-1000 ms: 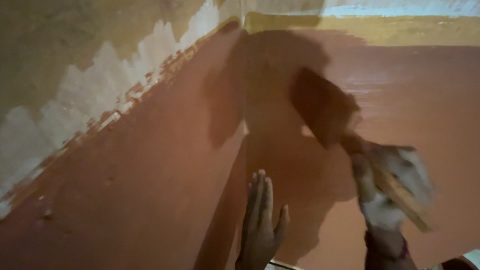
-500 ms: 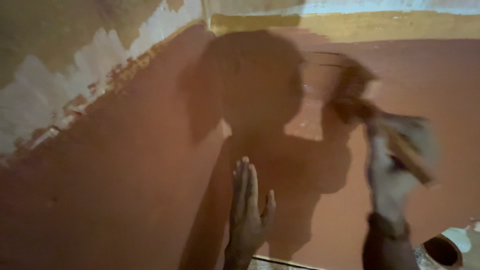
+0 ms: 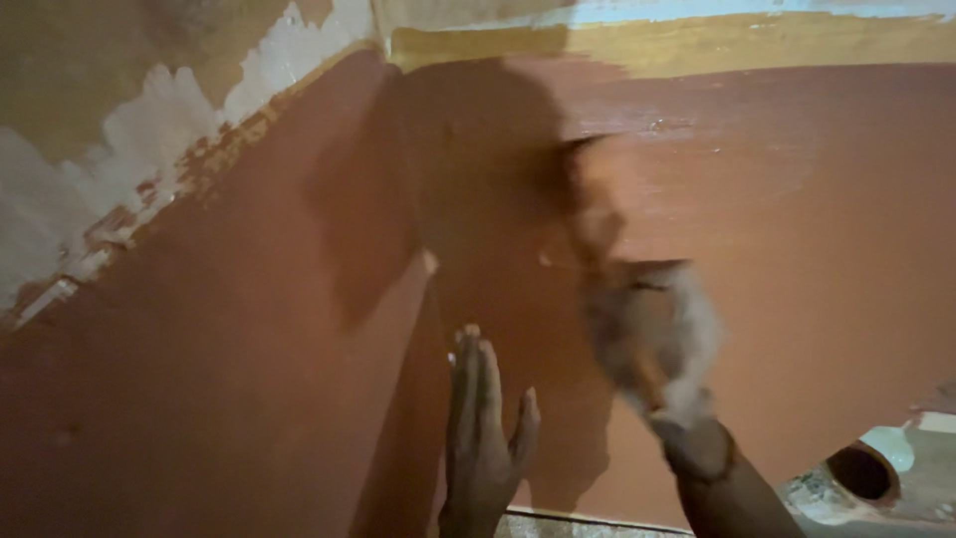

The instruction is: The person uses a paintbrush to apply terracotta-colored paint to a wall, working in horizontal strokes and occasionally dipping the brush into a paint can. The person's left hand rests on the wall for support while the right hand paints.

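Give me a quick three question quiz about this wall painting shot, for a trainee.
1. True or false: the left hand is flat against the wall with its fingers pointing up.
2. Which hand holds the brush? A) left B) right C) neither
3. Fill in: above the red-brown paint, along the top of the wall, runs a ______ band.

Key
1. True.
2. B: the right hand, blurred and paint-smeared, grips the brush, whose bristles meet the wall.
3. Yellow.
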